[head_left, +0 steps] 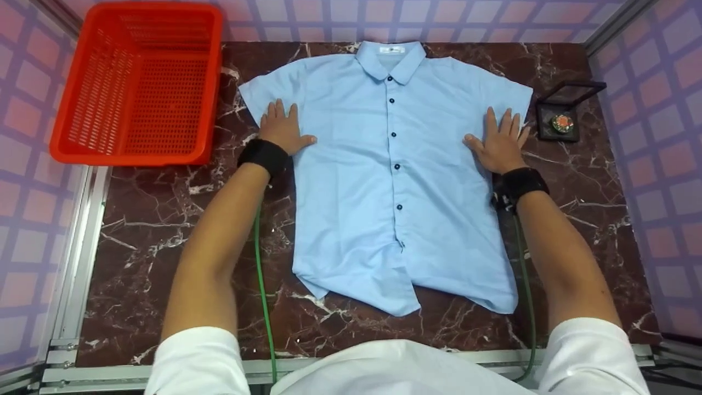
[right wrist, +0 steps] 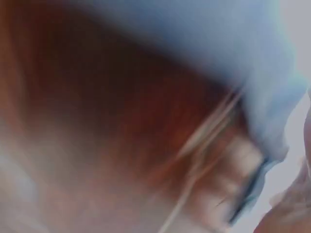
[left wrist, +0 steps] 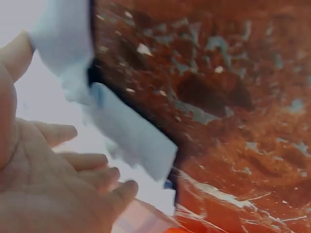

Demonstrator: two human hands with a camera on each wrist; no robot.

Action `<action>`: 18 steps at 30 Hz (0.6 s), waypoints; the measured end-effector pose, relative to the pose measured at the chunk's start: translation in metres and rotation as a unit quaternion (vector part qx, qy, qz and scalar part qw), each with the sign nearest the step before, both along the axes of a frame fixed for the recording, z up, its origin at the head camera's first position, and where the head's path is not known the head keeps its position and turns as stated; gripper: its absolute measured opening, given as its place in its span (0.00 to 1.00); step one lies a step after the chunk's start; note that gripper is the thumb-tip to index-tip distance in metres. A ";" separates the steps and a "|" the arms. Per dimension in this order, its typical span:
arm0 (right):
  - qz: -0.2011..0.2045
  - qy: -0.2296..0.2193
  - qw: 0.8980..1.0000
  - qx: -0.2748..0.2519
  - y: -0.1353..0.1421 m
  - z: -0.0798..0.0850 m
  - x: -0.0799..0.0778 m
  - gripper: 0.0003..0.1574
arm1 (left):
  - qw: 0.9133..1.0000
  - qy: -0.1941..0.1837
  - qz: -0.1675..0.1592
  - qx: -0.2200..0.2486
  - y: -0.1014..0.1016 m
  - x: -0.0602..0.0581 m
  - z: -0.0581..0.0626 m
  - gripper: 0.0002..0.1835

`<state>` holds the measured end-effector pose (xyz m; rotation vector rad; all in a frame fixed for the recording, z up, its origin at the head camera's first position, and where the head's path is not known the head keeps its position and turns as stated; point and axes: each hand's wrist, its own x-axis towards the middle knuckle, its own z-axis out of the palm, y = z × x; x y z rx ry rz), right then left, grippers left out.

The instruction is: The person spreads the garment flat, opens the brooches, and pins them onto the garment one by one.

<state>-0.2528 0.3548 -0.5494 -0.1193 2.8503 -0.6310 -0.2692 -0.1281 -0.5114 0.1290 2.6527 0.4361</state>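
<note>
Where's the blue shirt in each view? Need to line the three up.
Head: centre, collar at the top; light blue shirt.
Left wrist: left half, its edge running from top left to lower centre, washed out pale.
Right wrist: across the top and down the right side, blurred.
Shared landmark: dark red tabletop, bordering the shirt in all three.

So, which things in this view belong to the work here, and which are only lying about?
In the job:
light blue shirt, spread out, buttons up
left hand and right hand, at its two sides
marbled table, under the shirt

Apparently just lying about:
red basket, no hand on it
small dark case, open, with a round thing in it
</note>
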 end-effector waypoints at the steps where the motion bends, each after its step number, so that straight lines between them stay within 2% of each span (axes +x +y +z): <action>1: 0.008 0.016 1.000 -0.008 -0.005 0.003 0.005 0.57 | 1.000 0.013 -0.007 0.002 0.000 0.006 0.001 0.50; 3: 0.034 0.039 0.999 -0.018 -0.015 0.009 0.017 0.54 | 0.999 0.039 -0.016 0.002 -0.001 0.020 0.003 0.49; 6: 0.075 0.045 0.996 -0.035 -0.032 0.018 0.042 0.49 | 0.998 0.057 -0.009 0.011 -0.005 0.050 0.005 0.48; 8: 0.087 0.039 0.995 -0.041 -0.038 0.022 0.059 0.47 | 0.999 0.038 0.009 0.025 -0.007 0.072 0.004 0.49; 11: 0.085 0.027 0.995 -0.044 -0.039 0.023 0.084 0.46 | 0.997 -0.012 0.040 0.059 -0.008 0.106 0.003 0.52; 14: 0.081 0.014 0.996 -0.041 -0.036 0.019 0.105 0.48 | 0.990 -0.065 0.067 0.105 -0.010 0.137 0.002 0.55; 18: 0.088 -0.001 0.995 -0.047 -0.031 0.016 0.127 0.52 | 0.981 -0.090 0.082 0.153 -0.010 0.173 0.000 0.60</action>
